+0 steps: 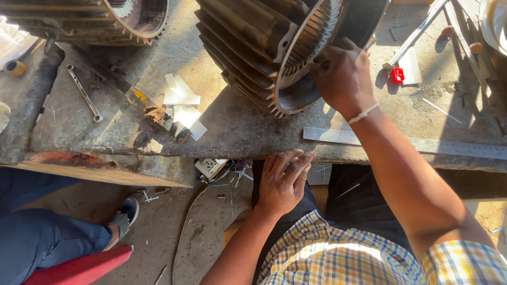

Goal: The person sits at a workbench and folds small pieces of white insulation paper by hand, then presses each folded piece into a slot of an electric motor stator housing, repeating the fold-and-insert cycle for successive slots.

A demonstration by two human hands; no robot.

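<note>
Left hand [282, 182] lies flat and open at the bench edge [158, 153]
Right hand [342, 75] pinches the finned motor housing [264, 47] rim on the bench; sharp slot edges could nick fingertips if it slips

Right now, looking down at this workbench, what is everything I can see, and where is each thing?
Ribbed metal motor housing: one, dark grey, bench centre, lying on its side.
Second ribbed housing: one, dark, top left.
Steel ruler: one, silver, front bench edge.
Spanner: one, grey, left of bench.
White paper slips: several, bench middle.
Small red object: one, upper right.
Tape roll: one, yellowish, far left.
Another person's leg: blue trousers, lower left.
Left hand: open, resting at the bench edge.
Right hand: at the housing's rim; grip unclear.
</note>
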